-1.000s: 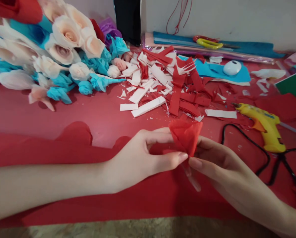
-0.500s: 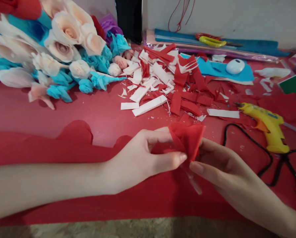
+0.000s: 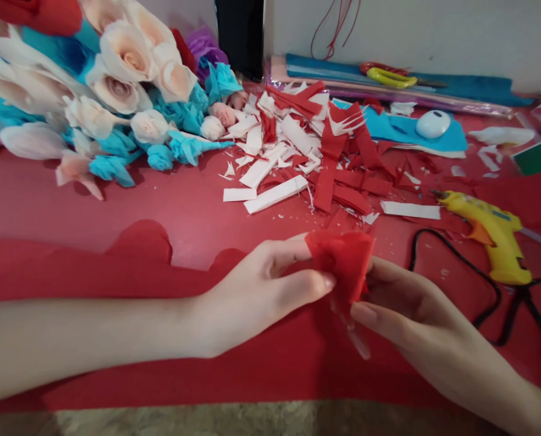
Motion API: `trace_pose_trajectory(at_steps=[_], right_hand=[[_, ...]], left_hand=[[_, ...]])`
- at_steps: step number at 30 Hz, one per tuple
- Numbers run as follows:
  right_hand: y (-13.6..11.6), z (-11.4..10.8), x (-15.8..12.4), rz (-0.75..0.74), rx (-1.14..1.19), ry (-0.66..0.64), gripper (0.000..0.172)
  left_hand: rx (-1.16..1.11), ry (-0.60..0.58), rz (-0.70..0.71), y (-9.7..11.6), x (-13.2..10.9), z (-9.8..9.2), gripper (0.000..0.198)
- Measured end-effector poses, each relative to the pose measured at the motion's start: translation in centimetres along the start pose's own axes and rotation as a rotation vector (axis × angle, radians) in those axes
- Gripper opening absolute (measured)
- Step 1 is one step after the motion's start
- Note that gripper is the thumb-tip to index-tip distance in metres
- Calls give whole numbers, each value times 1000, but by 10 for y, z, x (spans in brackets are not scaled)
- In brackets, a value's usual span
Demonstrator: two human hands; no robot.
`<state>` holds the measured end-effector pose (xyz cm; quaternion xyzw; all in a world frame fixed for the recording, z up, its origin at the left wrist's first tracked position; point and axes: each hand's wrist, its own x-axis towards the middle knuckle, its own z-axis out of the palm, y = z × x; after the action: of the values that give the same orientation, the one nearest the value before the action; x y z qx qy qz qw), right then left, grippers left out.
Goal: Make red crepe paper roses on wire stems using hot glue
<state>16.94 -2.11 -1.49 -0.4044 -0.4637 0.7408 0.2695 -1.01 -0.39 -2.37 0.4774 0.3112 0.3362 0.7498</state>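
Observation:
Between my two hands is a small red paper flower (image 3: pixel 345 260), rolled into a cone that flares at the top. A translucent stick (image 3: pixel 359 342) pokes out below it, slanting down to the right. My left hand (image 3: pixel 275 284) pinches the flower from the left, thumb in front and fingers behind. My right hand (image 3: pixel 402 303) grips its right edge low down, thumb tip near the narrow base. The fingers behind the paper are partly hidden. Under my hands spreads a large red sheet (image 3: pixel 161 363) with rounded cut-outs at its far edge.
White and red paper scraps (image 3: pixel 293 145) lie heaped ahead. Finished paper flowers (image 3: pixel 129 66) fill the back left. A yellow glue gun (image 3: pixel 501 230) with a black cord (image 3: pixel 483 278) rests at right. Yellow-handled scissors (image 3: pixel 391 77) and a white mouse-shaped object (image 3: pixel 432 123) are behind.
My left thumb has slid slightly left and up on the red paper, showing more of the flower's front. My right thumb has shifted slightly right. The view has moved a little.

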Motion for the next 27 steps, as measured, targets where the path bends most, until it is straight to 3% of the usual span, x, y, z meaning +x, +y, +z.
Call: trace_pose_trajectory(at_steps=[4, 7, 13, 16, 19, 27], right_hand=[[0, -4, -4, 54, 109, -11, 7], [0, -6, -8, 75, 165, 18, 6], [-3, -5, -6, 118, 228, 43, 3], [-3, -4, -3, 127, 268, 33, 3], [-3, -4, -4, 155, 312, 0, 4], [-3, -6, -7, 232, 383, -66, 3]], left_hand=[[-17, 3, 51, 1, -2, -1, 20], [127, 84, 187, 3, 0, -5, 34], [700, 224, 746, 12, 11, -20, 39], [1117, 126, 937, 25, 12, -22, 26], [1405, -2, 999, 36, 11, -21, 22], [1530, -88, 1085, 36, 10, -24, 15]])
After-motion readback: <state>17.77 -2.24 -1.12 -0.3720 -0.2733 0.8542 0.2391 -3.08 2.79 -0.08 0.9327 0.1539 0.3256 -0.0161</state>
